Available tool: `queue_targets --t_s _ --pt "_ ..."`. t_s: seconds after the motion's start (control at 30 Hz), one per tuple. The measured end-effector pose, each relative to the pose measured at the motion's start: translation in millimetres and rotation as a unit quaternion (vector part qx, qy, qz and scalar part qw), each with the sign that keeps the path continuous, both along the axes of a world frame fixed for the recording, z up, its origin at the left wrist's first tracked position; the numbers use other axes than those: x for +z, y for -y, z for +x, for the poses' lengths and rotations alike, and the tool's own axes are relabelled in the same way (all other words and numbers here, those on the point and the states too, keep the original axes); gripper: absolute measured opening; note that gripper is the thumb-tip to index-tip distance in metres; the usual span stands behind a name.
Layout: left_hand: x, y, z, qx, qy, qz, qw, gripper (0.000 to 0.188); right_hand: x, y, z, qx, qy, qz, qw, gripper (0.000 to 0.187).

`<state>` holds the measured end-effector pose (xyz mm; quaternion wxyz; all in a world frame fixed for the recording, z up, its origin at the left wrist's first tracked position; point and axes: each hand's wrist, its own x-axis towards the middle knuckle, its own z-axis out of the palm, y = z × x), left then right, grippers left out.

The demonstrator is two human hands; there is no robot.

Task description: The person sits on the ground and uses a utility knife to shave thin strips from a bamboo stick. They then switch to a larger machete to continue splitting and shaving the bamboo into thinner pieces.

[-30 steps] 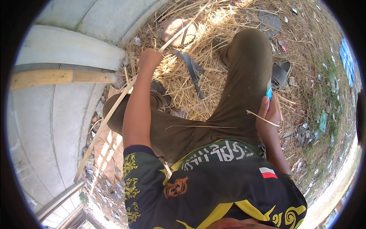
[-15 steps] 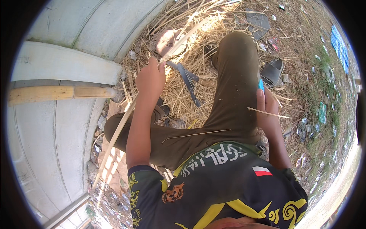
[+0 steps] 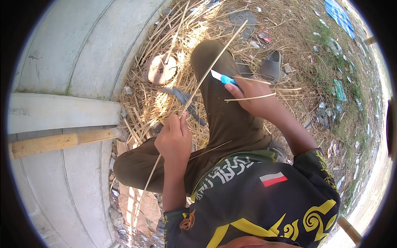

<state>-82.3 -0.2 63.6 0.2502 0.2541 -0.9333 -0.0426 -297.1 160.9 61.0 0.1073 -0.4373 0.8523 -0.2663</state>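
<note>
My left hand [image 3: 173, 136] is closed in a pinch on a long, thin bamboo strip [image 3: 215, 62]. The strip slants from beyond my raised right knee, under my left wrist, down past my left leg. Closed around a blue utility knife [image 3: 229, 80] is my right hand [image 3: 252, 93], held over my right thigh. Its bare blade points toward the strip; whether the two touch I cannot tell. A few thin slivers [image 3: 250, 97] lie across or stick out by my right hand. On the straw beyond my left hand lie dark grey strap-like pieces [image 3: 182, 96].
Pale wall panels [image 3: 62, 111] and a bamboo pole [image 3: 66, 142] stand close on my left. Bamboo shavings [image 3: 161, 103] cover the ground around a round, brownish block [image 3: 162, 69]. A grey slide sandal [image 3: 271, 66] lies beyond my right hand. Litter is scattered at the right.
My right hand has come up from beside my thigh, bringing the knife near the strip. My left hand has shifted toward me and right, and the strip now looks narrower. The view has also turned.
</note>
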Motion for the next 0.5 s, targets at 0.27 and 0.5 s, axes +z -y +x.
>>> queue_targets --t_s 0.27,0.5 --pt "-8.1 -8.7 9.5 -0.028 -0.013 -0.023 0.999 0.023 5.0 4.6 4.2 0.003 -0.031 0.031 0.999 0.053" --pt "-25.5 -22.2 36.6 0.007 -0.039 -0.047 0.998 0.017 -3.1 7.6 9.6 -0.045 -0.064 -0.012 0.997 0.047"
